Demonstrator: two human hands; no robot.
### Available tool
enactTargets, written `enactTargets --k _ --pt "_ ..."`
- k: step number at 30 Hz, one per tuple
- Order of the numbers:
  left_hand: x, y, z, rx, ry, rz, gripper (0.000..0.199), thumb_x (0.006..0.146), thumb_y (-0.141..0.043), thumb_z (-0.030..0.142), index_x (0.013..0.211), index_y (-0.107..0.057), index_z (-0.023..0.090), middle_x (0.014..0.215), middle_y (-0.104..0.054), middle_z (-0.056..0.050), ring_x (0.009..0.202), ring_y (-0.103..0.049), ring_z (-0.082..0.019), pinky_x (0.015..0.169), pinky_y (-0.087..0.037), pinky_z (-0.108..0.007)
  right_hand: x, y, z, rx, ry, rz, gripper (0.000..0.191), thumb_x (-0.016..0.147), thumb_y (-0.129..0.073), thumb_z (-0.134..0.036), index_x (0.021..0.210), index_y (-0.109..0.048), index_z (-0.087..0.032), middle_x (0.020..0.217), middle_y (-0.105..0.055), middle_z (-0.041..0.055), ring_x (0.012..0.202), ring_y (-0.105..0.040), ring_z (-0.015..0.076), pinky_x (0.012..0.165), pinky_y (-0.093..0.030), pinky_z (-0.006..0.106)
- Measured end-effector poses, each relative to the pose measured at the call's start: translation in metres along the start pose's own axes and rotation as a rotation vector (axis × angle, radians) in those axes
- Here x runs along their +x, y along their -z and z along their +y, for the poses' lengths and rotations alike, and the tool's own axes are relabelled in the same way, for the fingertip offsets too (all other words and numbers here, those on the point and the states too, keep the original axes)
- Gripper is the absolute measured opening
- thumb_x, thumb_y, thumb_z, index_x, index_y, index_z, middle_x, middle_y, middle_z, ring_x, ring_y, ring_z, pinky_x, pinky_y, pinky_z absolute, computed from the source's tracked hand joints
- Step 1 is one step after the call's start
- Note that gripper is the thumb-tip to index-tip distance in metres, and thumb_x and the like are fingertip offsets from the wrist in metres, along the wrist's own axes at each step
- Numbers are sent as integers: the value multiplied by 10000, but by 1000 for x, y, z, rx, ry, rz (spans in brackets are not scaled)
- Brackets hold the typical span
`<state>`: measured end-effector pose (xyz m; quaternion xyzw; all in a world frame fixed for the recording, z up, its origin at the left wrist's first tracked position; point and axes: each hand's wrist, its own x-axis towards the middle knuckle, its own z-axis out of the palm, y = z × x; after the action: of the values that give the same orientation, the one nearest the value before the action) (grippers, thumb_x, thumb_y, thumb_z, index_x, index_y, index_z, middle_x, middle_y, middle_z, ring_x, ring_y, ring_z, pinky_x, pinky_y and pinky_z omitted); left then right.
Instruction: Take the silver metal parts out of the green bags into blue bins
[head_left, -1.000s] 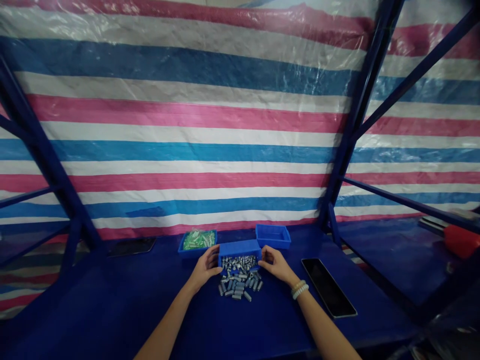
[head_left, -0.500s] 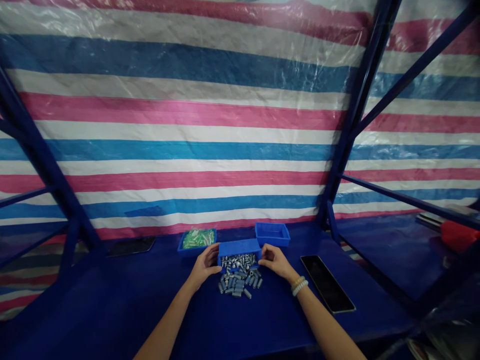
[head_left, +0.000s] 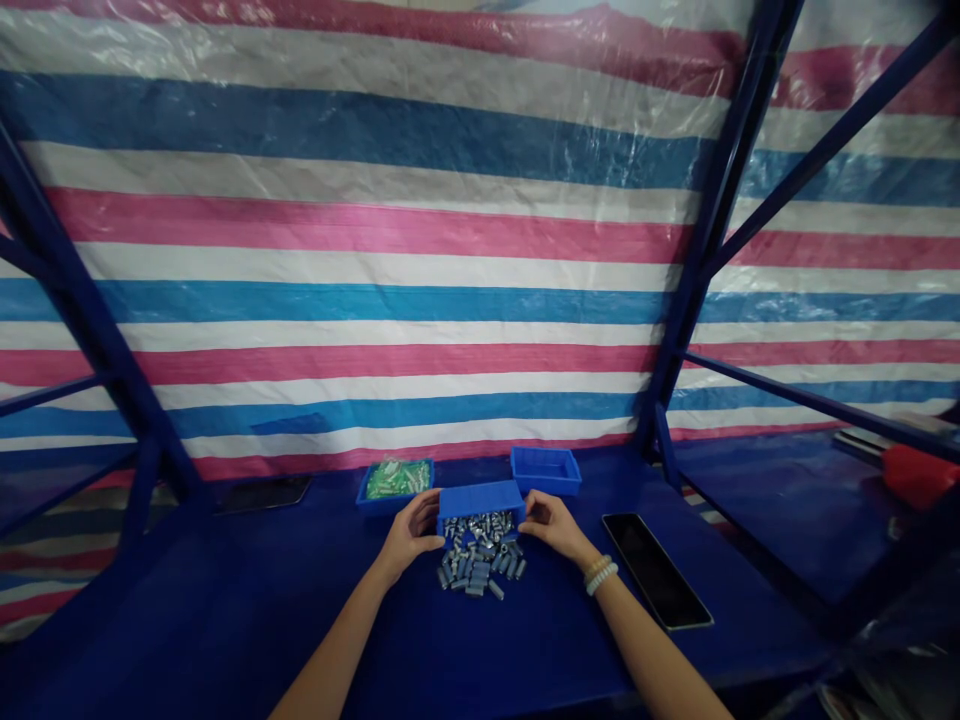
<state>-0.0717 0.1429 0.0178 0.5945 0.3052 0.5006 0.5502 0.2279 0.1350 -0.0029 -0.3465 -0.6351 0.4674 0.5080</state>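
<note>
A blue plastic bin (head_left: 481,499) is tipped on its side at the middle of the table, its mouth facing me. My left hand (head_left: 412,535) grips its left end, and my right hand (head_left: 550,523) grips its right end. Small shiny metal parts (head_left: 480,525), perhaps screws, lie in the bin's mouth. In front of them, grey metal cylinders (head_left: 478,573) are heaped loose on the blue table (head_left: 450,660). The inside back of the bin is hidden.
Behind my left hand stands a blue tray (head_left: 373,505) with green-and-clear plastic packets (head_left: 397,478). Another blue tray (head_left: 545,468) is at the back right. A black phone-like device (head_left: 656,570) lies right of my forearm; a dark flat object (head_left: 266,493) lies back left. Blue frame posts (head_left: 679,310) rise at both sides.
Almost nothing differs. Both hands keep hold of the bin, which looks slightly more tipped, and the view has shifted a little.
</note>
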Motion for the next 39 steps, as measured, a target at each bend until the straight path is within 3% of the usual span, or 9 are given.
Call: enactTargets --k 39 --pt "1 3 -4 -21 -30 -10 732 461 -885 118 1136 -617 214 1166 -644 -107 1132 -565 -314 965 -421 -429 0 1 -1 69 43 -11 369 611 -836 -295 689 -492 -187 697 -466 -60 581 -411 87 558 -344 214"
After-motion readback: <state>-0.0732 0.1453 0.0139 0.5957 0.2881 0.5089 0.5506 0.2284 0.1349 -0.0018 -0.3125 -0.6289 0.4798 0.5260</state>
